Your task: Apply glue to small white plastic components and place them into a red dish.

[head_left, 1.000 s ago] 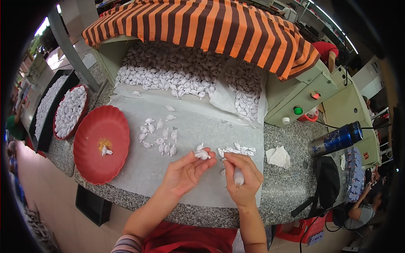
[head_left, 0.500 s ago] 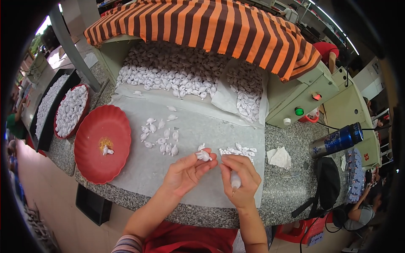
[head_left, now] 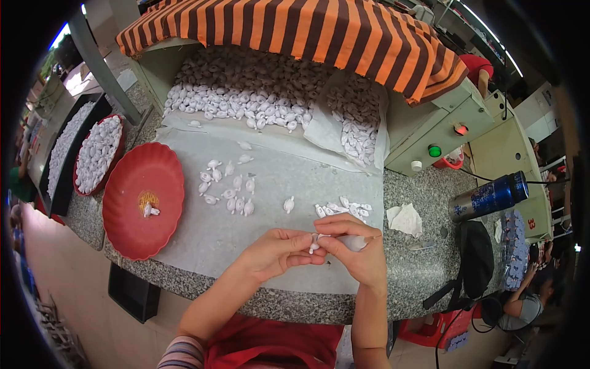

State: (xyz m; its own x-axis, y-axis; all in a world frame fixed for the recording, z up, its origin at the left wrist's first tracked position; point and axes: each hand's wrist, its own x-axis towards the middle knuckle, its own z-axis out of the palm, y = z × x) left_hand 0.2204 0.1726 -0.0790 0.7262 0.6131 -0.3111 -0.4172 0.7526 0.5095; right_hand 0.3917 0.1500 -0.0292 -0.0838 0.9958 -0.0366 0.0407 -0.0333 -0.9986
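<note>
My left hand (head_left: 275, 253) pinches a small white figurine (head_left: 313, 246) above the paper sheet. Tucked in my right hand (head_left: 364, 261) is a small translucent squeeze bottle (head_left: 354, 242), while its thumb and forefinger meet the left fingertips at the figurine. What those right fingertips pinch is too small and covered to make out. Just beyond my hands lies a pile of small white parts (head_left: 351, 208), with one lone white figurine (head_left: 288, 205) to its left. Farther left several similar figurines (head_left: 237, 182) are scattered on the white paper (head_left: 270, 175).
A red scalloped dish (head_left: 117, 229) with one figurine stands at left, beside a full red bowl (head_left: 98, 154) and a black tray (head_left: 51, 178). Behind is a metal box (head_left: 424, 132) heaped with white pieces under a striped cloth (head_left: 295, 27). A blue flask (head_left: 485, 198) lies at right.
My hands have come together, the right moving its fingertips onto the left hand's figurine. The squeeze bottle has turned sideways in my right hand. The view has shifted slightly.
</note>
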